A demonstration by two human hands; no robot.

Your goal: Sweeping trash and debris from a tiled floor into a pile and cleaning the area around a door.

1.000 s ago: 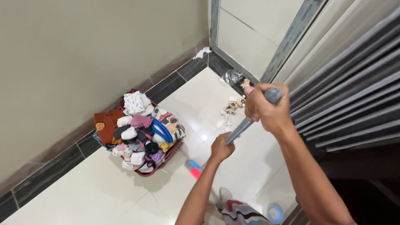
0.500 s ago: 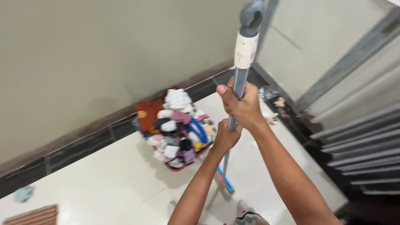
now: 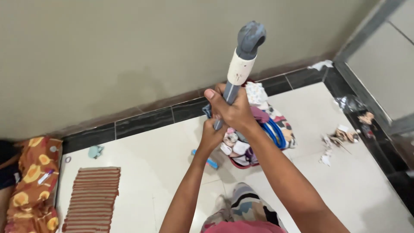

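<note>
Both my hands grip a grey broom handle that stands nearly upright in front of me. My right hand is the upper one, closed around the shaft just below its white band. My left hand holds the shaft right underneath. The handle's grey loop end points up toward the wall. The blue broom head touches the white floor tiles beside a red basket heaped with clothes and a blue hoop; my arms hide part of that basket.
A striped brown mat lies at lower left beside an orange flowered cushion. Scraps of litter and a crumpled plastic bag sit near the door frame at right. A small pale toy lies by the dark skirting.
The view has swung left, so the mat and cushion now show. The handle stayed upright and both hands kept their grip, shifting left across the basket.
</note>
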